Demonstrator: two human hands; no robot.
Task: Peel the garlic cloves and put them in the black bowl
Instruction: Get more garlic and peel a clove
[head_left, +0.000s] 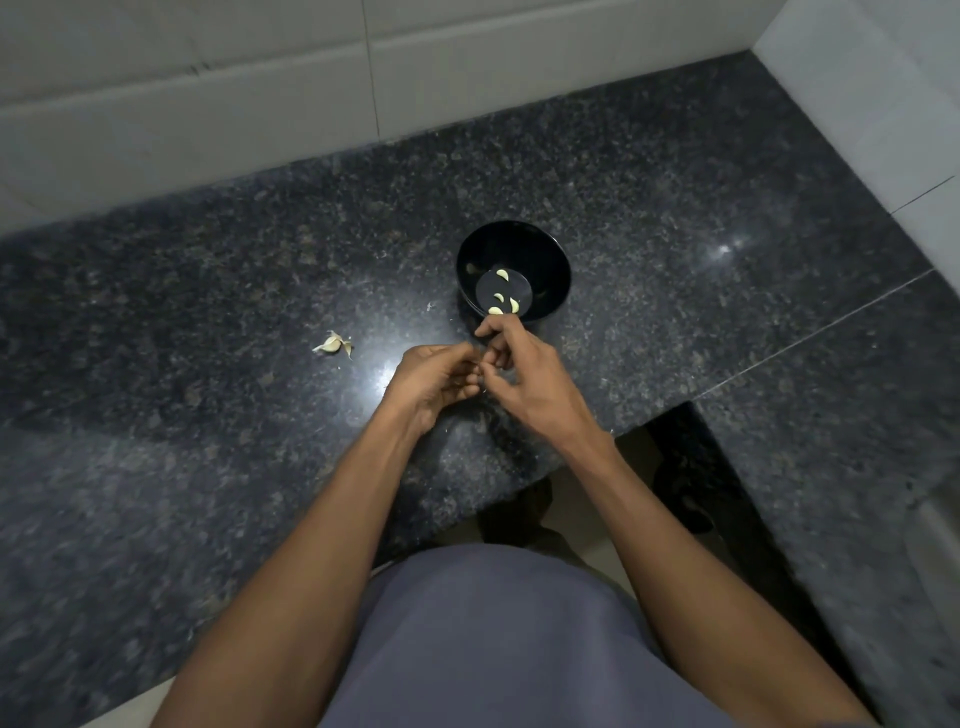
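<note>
Open dark surface (208, 467) spreads wide at 9 o'clock of the black bowl (550, 249), broken only by a garlic piece (332, 344). At 6 o'clock both hands crowd the bowl's near rim. Tiled walls (467, 67) close off 12 and 3 o'clock, well apart from the bowl.

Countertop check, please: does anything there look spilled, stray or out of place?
Only small things: a garlic piece with loose papery skin lies alone left of the hands, and skin flecks sit beside the black bowl. Nothing looks damaged.
</note>
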